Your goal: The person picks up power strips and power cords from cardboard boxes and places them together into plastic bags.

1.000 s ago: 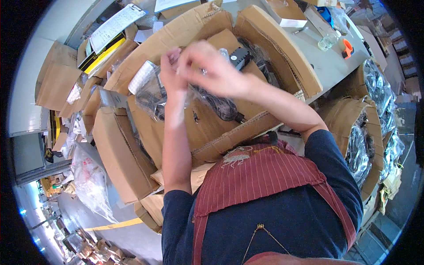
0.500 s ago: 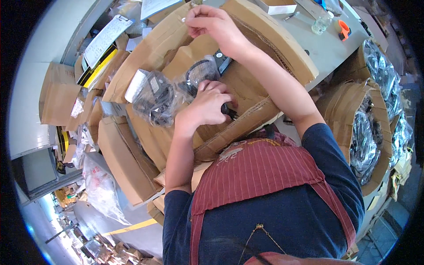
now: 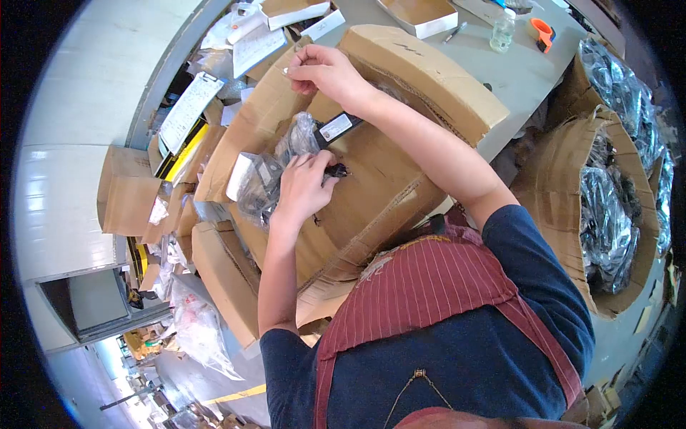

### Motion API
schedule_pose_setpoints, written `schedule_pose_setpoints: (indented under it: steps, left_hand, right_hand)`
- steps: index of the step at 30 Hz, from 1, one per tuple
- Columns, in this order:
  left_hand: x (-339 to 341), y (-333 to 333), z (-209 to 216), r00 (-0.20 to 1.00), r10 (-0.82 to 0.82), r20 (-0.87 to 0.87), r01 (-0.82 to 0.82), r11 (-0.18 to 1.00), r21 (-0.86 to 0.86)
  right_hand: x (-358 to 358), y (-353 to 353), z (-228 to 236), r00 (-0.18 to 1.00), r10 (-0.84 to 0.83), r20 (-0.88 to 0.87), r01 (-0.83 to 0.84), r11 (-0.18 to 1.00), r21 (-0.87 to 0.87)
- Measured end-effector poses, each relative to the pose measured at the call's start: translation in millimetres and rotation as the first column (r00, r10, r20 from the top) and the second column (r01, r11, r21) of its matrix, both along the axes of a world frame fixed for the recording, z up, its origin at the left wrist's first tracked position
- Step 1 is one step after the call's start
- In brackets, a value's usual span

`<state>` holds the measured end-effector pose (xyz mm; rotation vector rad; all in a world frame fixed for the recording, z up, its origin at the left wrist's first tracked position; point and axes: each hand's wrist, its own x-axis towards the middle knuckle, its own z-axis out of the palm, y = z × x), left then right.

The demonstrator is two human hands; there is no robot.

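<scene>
My left hand (image 3: 304,187) is inside an open cardboard box (image 3: 389,179), its fingers closed around a small black piece (image 3: 336,170) that looks like a cable end. Clear plastic bags (image 3: 259,187) with dark contents lie beside and under that hand. A black block with a white label (image 3: 336,129), shaped like a power adapter, rests just beyond the fingertips. Over the box's far left flap, my right hand (image 3: 325,75) pinches a tiny white thing (image 3: 286,71) between thumb and finger; its kind is too small to make out.
To the right stands a carton (image 3: 547,179) of bagged dark goods. A clear bottle (image 3: 502,31), an orange tape dispenser (image 3: 542,34), a pen (image 3: 454,32) and a shallow white box (image 3: 421,18) are on the far table. A clipboard (image 3: 189,114) lies at left among cartons.
The whole view has shifted. Within the box, my left hand has moved left and nearer the bags with the black piece. The black block now shows its white label. My right hand keeps its pinch.
</scene>
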<state>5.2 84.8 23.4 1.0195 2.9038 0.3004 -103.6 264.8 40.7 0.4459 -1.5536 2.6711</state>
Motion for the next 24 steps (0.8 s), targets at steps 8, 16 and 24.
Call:
schedule_pose_setpoints:
  steps: [8,16,24]
  left_hand:
    - [5.6,14.6,47.6,0.827,0.198,0.525,-0.528,0.594,0.607]
    - [14.4,54.4,9.5,0.450,-0.199,0.871,-0.789,0.368,0.492]
    - [15.9,45.0,-13.0,0.255,-0.532,0.807,-0.802,0.350,0.484]
  right_hand:
    - [-6.9,15.8,6.5,0.995,-0.100,0.012,0.100,0.975,-0.197]
    - [1.3,30.1,18.7,0.994,-0.109,0.007,0.108,0.973,-0.206]
    - [1.4,32.4,14.3,0.994,-0.109,0.025,0.111,0.988,-0.108]
